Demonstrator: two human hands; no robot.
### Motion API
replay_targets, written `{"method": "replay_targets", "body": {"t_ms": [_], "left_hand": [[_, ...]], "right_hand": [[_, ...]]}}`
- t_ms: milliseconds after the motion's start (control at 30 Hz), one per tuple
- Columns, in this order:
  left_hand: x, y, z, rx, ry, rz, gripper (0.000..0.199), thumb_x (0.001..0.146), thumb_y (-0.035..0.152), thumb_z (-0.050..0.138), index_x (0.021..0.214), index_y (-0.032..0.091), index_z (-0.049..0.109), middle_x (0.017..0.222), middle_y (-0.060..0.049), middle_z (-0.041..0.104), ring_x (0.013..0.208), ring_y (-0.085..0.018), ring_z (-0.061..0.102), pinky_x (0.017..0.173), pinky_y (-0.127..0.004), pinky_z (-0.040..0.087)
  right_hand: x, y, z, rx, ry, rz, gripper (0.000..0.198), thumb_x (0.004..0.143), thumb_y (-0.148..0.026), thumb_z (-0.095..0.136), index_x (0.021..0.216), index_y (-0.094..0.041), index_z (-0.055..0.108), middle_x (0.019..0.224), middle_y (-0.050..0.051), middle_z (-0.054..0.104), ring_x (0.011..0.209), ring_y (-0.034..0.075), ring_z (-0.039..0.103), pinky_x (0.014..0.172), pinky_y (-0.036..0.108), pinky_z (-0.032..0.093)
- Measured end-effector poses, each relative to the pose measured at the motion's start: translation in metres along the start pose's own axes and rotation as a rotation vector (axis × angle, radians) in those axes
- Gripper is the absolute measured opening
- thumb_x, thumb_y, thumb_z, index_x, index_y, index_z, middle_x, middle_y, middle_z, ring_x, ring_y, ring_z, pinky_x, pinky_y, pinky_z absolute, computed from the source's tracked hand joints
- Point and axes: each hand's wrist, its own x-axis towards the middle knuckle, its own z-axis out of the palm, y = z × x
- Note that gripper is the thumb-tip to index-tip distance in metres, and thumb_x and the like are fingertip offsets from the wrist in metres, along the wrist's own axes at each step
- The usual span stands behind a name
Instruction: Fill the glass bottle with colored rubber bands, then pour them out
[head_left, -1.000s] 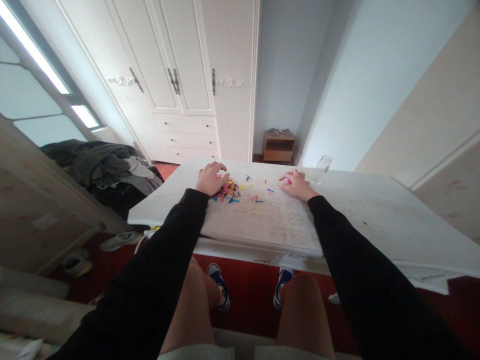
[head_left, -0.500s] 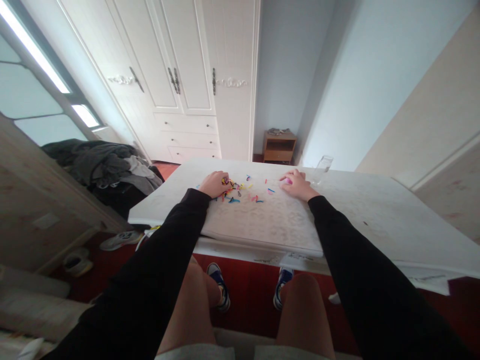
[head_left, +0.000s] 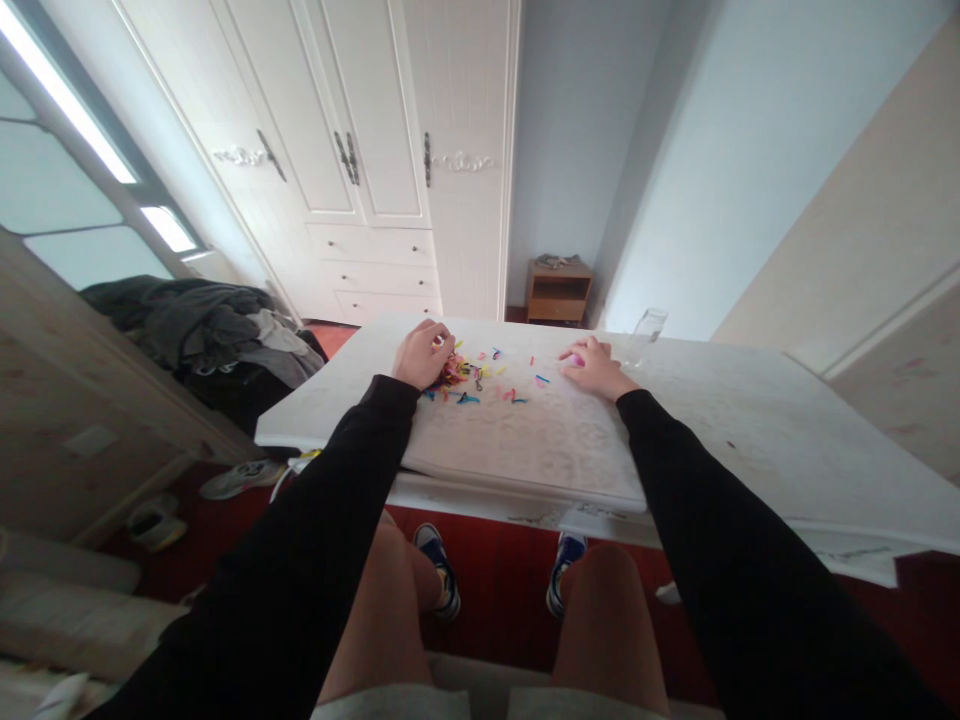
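The white table [head_left: 525, 450] serves as the reference. On its far half lies a heap of small coloured rubber bands [head_left: 459, 373], with loose strays [head_left: 514, 397] trailing toward the centre.

The left hand [head_left: 421, 355] rests at the left edge of the heap, fingers curled closed over a clump of bands. The heap extends rightward from this hand, its long axis running across the table from left to right. The left hand is the nearer one; it touches the heap.

The right hand [head_left: 595, 366] lies well apart to the right of the heap, fingers bent down over a small pink item [head_left: 575, 360]; whether it grips it cannot be told.

A clear glass [head_left: 646, 335] stands just beyond the right hand, near the table's far edge. Nothing stands between the two hands except the strays.
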Motion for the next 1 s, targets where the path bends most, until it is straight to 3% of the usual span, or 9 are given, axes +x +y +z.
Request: {"method": "replay_targets", "body": {"t_ms": [200,267,367,467,567,700,867,1000], "left_hand": [[0.000,0.000,0.000,0.040,-0.049,0.031,0.016,0.092,0.032,0.063,0.087,0.020,0.072,0.101,-0.009,0.069,0.102,-0.027,0.065,0.097,-0.041,0.051],[-0.002,0.000,0.002,0.076,-0.159,0.034,0.025,0.089,0.041,0.071,0.104,0.023,0.078,0.120,-0.010,0.070,0.116,-0.030,0.063,0.103,-0.045,0.049],[-0.005,-0.001,0.006,0.143,-0.395,0.031,0.055,0.081,0.060,0.078,0.129,0.032,0.075,0.145,-0.006,0.064,0.130,-0.037,0.057,0.108,-0.050,0.045],[-0.006,-0.003,0.009,0.193,-0.521,0.074,0.062,0.078,0.069,0.077,0.128,0.033,0.076,0.137,-0.005,0.069,0.125,-0.036,0.058,0.107,-0.048,0.045],[-0.004,-0.007,0.011,0.177,-0.479,0.131,0.047,0.085,0.063,0.070,0.110,0.024,0.078,0.115,-0.009,0.071,0.111,-0.031,0.062,0.100,-0.042,0.048],[-0.002,-0.012,0.015,0.129,-0.418,0.158,0.019,0.085,0.039,0.066,0.089,0.020,0.069,0.095,-0.008,0.068,0.092,-0.026,0.063,0.087,-0.038,0.050],[0.001,-0.009,0.013,0.106,-0.228,0.094,0.008,0.085,0.027,0.062,0.090,0.021,0.064,0.093,-0.007,0.068,0.086,-0.024,0.063,0.081,-0.036,0.048],[0.000,0.000,0.005,0.084,-0.058,0.016,0.014,0.094,0.033,0.057,0.097,0.022,0.065,0.098,-0.008,0.070,0.090,-0.024,0.064,0.083,-0.036,0.049]], "right_hand": [[0.000,0.000,-0.001,-0.006,-0.012,-0.001,0.033,0.086,-0.034,0.063,0.115,-0.026,0.077,0.142,0.012,0.055,0.138,0.038,0.044,0.115,0.062,0.041],[0.000,0.001,-0.001,-0.005,-0.010,-0.004,0.033,0.086,-0.034,0.063,0.115,-0.026,0.077,0.142,0.012,0.055,0.138,0.038,0.044,0.117,0.061,0.040],[0.001,0.002,0.000,-0.001,-0.003,-0.012,0.032,0.087,-0.033,0.063,0.115,-0.025,0.077,0.141,0.012,0.055,0.138,0.037,0.044,0.118,0.060,0.039],[0.000,0.002,0.002,0.001,0.014,-0.012,0.032,0.087,-0.030,0.063,0.114,-0.024,0.078,0.141,0.013,0.056,0.138,0.038,0.045,0.118,0.061,0.039],[0.001,0.002,0.004,0.010,0.049,-0.028,0.031,0.085,-0.029,0.065,0.112,-0.023,0.079,0.140,0.014,0.057,0.137,0.040,0.047,0.116,0.062,0.041],[0.005,0.004,0.005,0.060,0.136,-0.152,0.029,0.080,-0.025,0.067,0.106,-0.020,0.078,0.130,0.015,0.063,0.133,0.039,0.052,0.115,0.059,0.043],[0.007,0.003,0.003,0.158,0.155,-0.404,0.026,0.078,-0.024,0.070,0.103,-0.021,0.076,0.121,0.012,0.072,0.127,0.036,0.060,0.115,0.058,0.042],[0.003,0.000,0.007,0.241,-0.003,-0.448,0.032,0.082,-0.031,0.075,0.112,-0.020,0.076,0.123,0.012,0.076,0.119,0.032,0.067,0.107,0.050,0.051]]}}
